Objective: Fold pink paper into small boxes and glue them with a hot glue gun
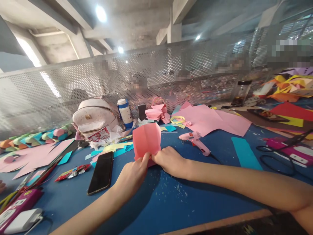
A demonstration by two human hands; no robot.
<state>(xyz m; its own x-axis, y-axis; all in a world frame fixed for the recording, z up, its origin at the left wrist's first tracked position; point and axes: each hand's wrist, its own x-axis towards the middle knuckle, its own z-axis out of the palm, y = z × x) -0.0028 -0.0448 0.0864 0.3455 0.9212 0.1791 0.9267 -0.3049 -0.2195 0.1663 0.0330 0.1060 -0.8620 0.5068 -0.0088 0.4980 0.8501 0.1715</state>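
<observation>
A creased piece of pink paper [147, 140] stands up over the blue table, its lower edge pinched between both hands. My left hand [134, 170] is closed on that edge, thumb on top. Close beside it, my right hand [169, 161] is closed on the same edge from the right, fingers curled under. The part of the paper inside the fingers is hidden. A pink hot glue gun [195, 142] lies to the right of the paper. Left of my left hand lies a black smartphone [101, 172].
Behind stand a pale backpack [95, 119], a white and blue bottle [124, 112] and folded pink paper pieces [157, 113]. Large pink sheets [212, 119] lie back right. Purple power strips [290, 150] with cables sit at the sides. A snack wrapper [72, 172] lies left.
</observation>
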